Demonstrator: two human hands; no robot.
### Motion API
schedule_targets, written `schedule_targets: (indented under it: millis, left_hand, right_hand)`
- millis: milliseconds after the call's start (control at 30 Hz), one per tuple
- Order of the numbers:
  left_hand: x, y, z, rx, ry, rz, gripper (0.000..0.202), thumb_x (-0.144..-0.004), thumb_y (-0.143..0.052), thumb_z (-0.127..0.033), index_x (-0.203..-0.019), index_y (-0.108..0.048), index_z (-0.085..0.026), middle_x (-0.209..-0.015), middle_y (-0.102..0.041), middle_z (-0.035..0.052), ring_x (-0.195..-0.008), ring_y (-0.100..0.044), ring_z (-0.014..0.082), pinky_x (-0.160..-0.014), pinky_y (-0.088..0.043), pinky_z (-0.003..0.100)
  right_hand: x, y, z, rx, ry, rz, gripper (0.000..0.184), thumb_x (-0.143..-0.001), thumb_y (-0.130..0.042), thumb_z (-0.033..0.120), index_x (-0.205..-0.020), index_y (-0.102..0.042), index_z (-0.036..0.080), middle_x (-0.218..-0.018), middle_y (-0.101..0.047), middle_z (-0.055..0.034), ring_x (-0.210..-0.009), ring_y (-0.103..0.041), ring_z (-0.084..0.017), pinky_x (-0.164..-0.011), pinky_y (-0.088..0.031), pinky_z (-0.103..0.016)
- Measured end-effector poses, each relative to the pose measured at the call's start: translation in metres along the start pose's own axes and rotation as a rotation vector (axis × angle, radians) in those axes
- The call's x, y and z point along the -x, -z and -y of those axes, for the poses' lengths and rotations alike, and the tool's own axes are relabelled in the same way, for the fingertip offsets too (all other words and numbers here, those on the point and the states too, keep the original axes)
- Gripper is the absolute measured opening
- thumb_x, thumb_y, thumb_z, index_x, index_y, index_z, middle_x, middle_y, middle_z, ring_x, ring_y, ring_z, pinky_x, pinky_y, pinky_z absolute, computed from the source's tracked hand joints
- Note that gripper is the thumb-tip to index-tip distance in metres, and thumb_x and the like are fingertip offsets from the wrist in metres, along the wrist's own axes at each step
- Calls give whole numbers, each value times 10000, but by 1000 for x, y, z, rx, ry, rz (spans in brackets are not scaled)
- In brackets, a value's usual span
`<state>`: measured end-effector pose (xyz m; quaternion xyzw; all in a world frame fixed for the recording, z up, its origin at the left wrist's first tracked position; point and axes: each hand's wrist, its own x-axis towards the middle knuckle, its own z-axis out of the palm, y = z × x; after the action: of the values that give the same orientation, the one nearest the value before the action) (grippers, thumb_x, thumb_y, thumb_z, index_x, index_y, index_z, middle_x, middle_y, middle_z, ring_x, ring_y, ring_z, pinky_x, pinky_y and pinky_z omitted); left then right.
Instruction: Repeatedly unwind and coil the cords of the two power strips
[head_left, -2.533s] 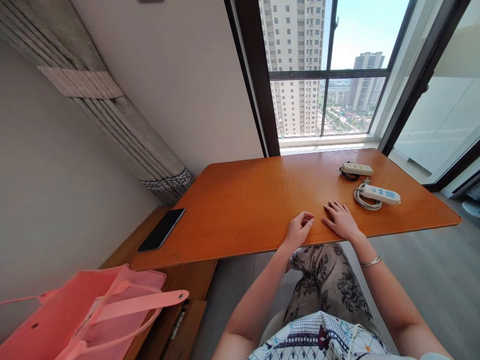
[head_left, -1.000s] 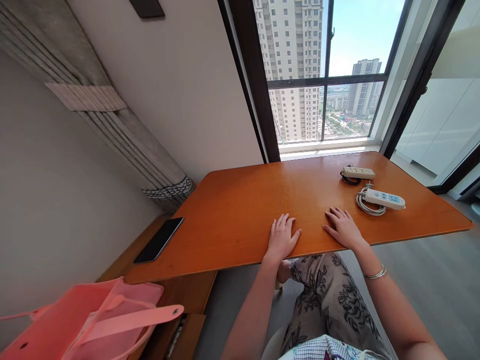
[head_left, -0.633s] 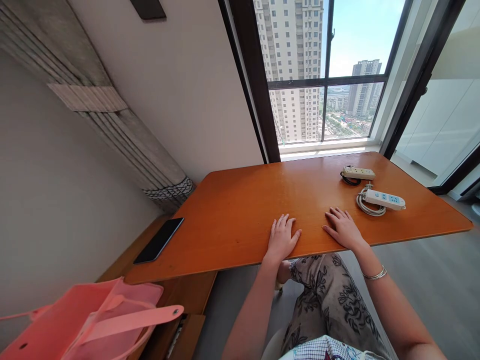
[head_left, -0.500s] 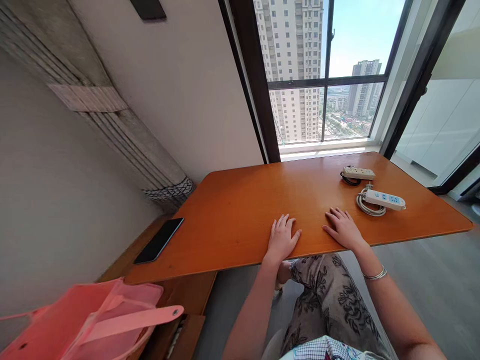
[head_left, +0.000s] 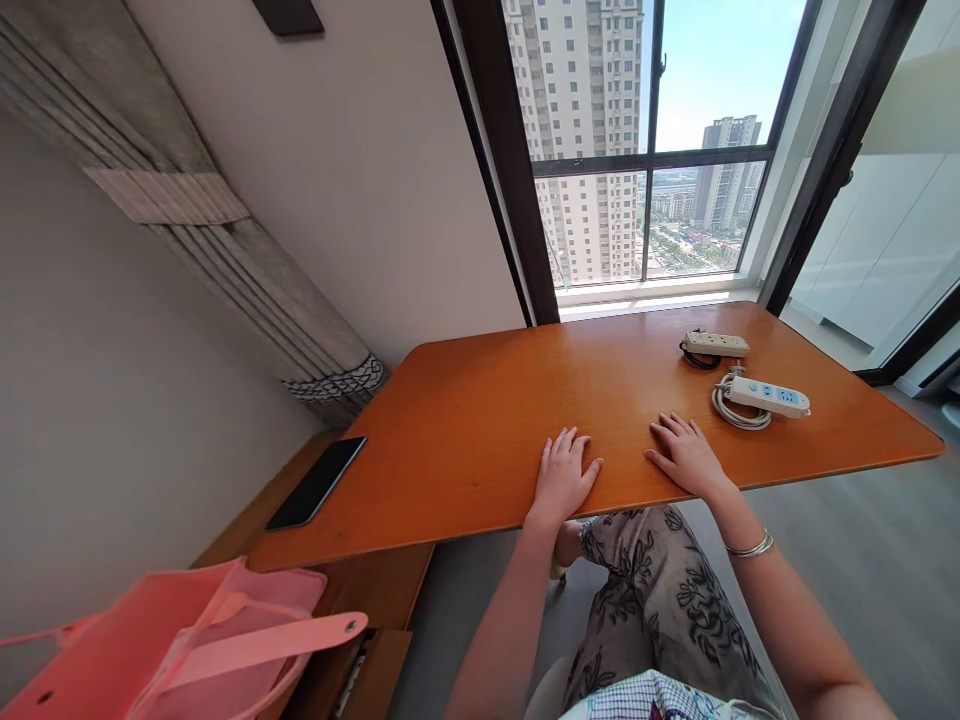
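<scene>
Both my hands lie flat, palms down, near the front edge of an orange-brown wooden table (head_left: 480, 420). My left hand (head_left: 564, 477) has its fingers stretched out and holds nothing. My right hand (head_left: 686, 455), with a silver bangle on the wrist, is also spread flat and empty. Just beyond my right hand lies a white power strip with blue sockets (head_left: 766, 395) and its coiled cord. A second, beige power strip (head_left: 715, 343) with a black cord lies a little farther back.
A black phone (head_left: 317, 481) lies at the table's left corner. A pink tote bag (head_left: 180, 640) stands at the lower left beside a low wooden shelf. A folded grey curtain hangs along the left wall. A large window is behind the table.
My left hand, loosely curled 2.5 s ago, has moved slightly left and flattened on the table. Over the last second both hands stay still; only the view shifts a little.
</scene>
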<state>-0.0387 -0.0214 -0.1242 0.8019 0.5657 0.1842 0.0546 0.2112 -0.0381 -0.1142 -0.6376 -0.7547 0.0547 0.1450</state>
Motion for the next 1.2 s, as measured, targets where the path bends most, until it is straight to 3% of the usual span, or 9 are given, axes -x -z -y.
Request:
schedule_targets:
  millis: [1200]
  left_hand:
    - [0,-1,1,8,-15,-21,421,-951,-492,-418,-1291,-584,-187,-1482,-523,141,-1437,-406,292,-1221,-254,519]
  right_hand:
    - [0,1,0,-8,-3,2,551,-972,-482,481,-1424,-550,173,-1558,-442,-128,-1483,-332,-321,-1216,-236,-531]
